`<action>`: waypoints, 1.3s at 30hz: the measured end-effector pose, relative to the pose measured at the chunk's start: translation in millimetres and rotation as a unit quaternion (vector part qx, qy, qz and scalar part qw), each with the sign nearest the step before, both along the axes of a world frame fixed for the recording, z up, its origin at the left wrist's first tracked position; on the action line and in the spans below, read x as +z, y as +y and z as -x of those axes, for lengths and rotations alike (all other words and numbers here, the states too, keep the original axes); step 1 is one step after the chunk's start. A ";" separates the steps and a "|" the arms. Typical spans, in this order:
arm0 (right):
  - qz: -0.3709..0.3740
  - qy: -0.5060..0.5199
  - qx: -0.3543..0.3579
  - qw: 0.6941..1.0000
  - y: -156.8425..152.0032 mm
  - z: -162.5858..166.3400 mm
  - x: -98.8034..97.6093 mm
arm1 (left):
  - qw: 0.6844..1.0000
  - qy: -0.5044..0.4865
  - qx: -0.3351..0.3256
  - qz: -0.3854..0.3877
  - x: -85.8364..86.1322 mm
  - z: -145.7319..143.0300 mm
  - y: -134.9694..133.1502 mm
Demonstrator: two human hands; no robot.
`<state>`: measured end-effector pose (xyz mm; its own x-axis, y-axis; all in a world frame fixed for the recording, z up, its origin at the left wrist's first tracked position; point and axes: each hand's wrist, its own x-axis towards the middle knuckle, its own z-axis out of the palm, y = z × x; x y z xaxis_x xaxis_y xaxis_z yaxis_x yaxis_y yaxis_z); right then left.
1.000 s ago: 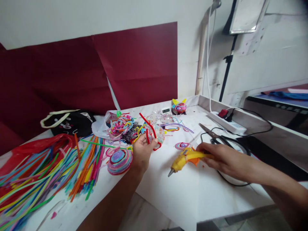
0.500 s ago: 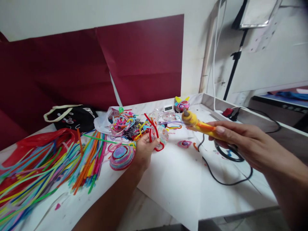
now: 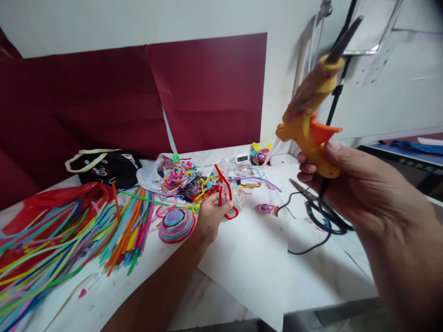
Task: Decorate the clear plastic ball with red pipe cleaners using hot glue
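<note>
My left hand (image 3: 210,216) pinches a clear round piece (image 3: 238,197) edged with a bent red pipe cleaner (image 3: 226,182), one end of which sticks up. Raised on the right, my right hand (image 3: 360,193) grips a yellow hot glue gun (image 3: 308,115) with an orange trigger. Its dark nozzle points up, and a clear glue stick (image 3: 272,152) juts from the rear. Below the glue gun lie black-handled scissors (image 3: 304,191). Beside my left wrist sits a striped pipe-cleaner dome (image 3: 176,226). A small pink eye-shaped piece (image 3: 266,209) rests on the white paper (image 3: 249,263).
Long colourful pipe cleaners (image 3: 69,244) spread over a red plastic bag (image 3: 74,196) at left. Behind are a black bag (image 3: 100,170), a heap of twisted pipe-cleaner pieces (image 3: 178,177), a small digital clock (image 3: 242,158) and a horned figure (image 3: 261,154). A black cord (image 3: 311,249) trails at right.
My right hand has lifted the glue gun and tipped it from roughly level to nozzle-up. The scissors blades now show beneath it. My left hand keeps its hold, hardly shifting.
</note>
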<state>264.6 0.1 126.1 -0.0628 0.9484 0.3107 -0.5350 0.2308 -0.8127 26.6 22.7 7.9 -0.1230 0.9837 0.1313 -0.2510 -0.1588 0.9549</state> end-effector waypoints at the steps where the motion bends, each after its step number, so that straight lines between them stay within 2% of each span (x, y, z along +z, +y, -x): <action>1: -0.006 0.006 0.014 1.000 0.2 2.0 1.9 | 1.000 0.000 -0.001 -0.002 0.4 0.3 0.1; 8: -0.046 0.036 0.054 0.997 -0.7 9.2 8.0 | 1.000 0.000 0.014 -0.004 4.1 1.2 0.0; 14: -0.053 0.039 0.000 0.998 1.4 6.9 10.5 | 1.000 -0.008 0.019 0.008 2.4 2.3 0.4; 20: -0.030 0.035 -0.033 0.998 5.2 -2.2 5.9 | 1.000 -0.004 0.012 0.004 -0.6 4.4 2.8; 25: 0.013 -0.015 -0.073 0.997 5.5 -2.6 -7.3 | 1.000 0.009 0.018 0.006 4.1 2.6 -0.1; 32: -0.021 -0.070 -0.066 0.995 14.0 22.5 -40.9 | 0.999 0.050 0.015 -0.005 3.7 0.0 -3.1; 39: 0.064 -0.067 -0.043 0.995 25.9 62.6 -66.8 | 0.995 0.103 0.008 0.008 8.0 -7.1 -9.2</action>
<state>202.0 26.0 59.3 -0.0116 0.9834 0.1808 -0.4020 0.1610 -0.9014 33.7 13.6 16.0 -0.1108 0.9841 0.1388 -0.0472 -0.1447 0.9883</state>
